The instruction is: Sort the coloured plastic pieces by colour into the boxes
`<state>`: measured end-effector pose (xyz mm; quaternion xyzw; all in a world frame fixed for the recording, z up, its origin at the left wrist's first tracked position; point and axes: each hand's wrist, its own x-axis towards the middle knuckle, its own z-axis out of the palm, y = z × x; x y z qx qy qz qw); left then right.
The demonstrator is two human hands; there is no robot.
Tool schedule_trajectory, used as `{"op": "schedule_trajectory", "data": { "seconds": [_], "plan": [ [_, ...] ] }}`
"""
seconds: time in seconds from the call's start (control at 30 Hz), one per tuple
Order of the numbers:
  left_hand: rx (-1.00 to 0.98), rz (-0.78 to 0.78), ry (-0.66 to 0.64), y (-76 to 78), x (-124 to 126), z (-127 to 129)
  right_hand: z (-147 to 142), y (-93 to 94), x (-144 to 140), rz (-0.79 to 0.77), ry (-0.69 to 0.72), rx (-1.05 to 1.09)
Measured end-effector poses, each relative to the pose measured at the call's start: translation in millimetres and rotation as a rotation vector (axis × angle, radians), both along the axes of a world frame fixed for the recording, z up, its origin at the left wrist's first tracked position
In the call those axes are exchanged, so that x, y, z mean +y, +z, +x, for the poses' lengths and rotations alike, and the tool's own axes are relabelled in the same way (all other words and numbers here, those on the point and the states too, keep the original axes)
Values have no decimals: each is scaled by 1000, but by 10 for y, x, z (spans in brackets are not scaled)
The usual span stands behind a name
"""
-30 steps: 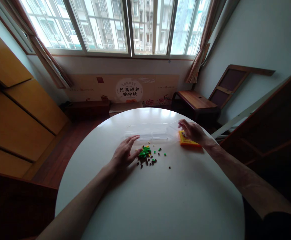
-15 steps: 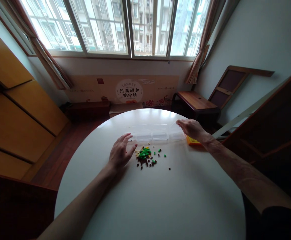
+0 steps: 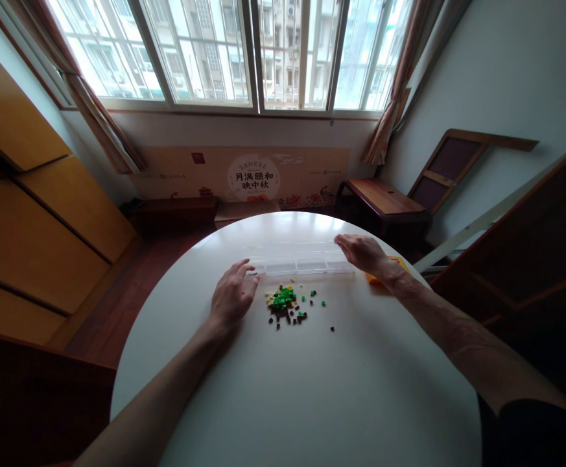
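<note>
A clear plastic compartment box (image 3: 296,273) lies across the far part of the round white table. At its left end is my left hand (image 3: 231,295), open, with fingers apart and fingertips close to the box; whether they touch it is unclear. My right hand (image 3: 362,251) is over the box's right end, fingers pinched together; anything between them is too small or transparent to make out. In front of the box sits a pile of tiny green building bricks (image 3: 283,298), mixed with dark brown bricks (image 3: 283,314) and some yellow and cream ones.
A yellow-orange object (image 3: 374,279) lies partly behind my right wrist. One loose brown brick (image 3: 332,329) sits apart from the pile on the white table (image 3: 283,395). Beyond the table's far edge stand a wooden stool (image 3: 384,196) and a printed panel (image 3: 306,155) under the window.
My right hand has shifted slightly left along the box, showing more of the yellow-orange object. My left hand's thumb has drawn in closer to its fingers. The bricks look unmoved.
</note>
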<state>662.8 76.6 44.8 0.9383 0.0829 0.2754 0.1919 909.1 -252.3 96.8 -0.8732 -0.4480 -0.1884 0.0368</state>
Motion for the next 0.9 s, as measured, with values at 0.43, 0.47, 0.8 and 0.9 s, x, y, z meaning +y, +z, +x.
{"op": "schedule_trajectory", "data": {
  "seconds": [0.43,0.47,0.8,0.9],
  "plan": [
    [-38,49,11,-5,50,-9,-37,-58,182,39,23,45],
    [-34,50,15,-2,48,-9,-41,-58,192,40,22,45],
    [-49,60,36,-16,50,2,-7,-75,244,105,32,100],
    [-43,56,29,-27,47,8,10,-83,222,130,79,117]
  ]
}}
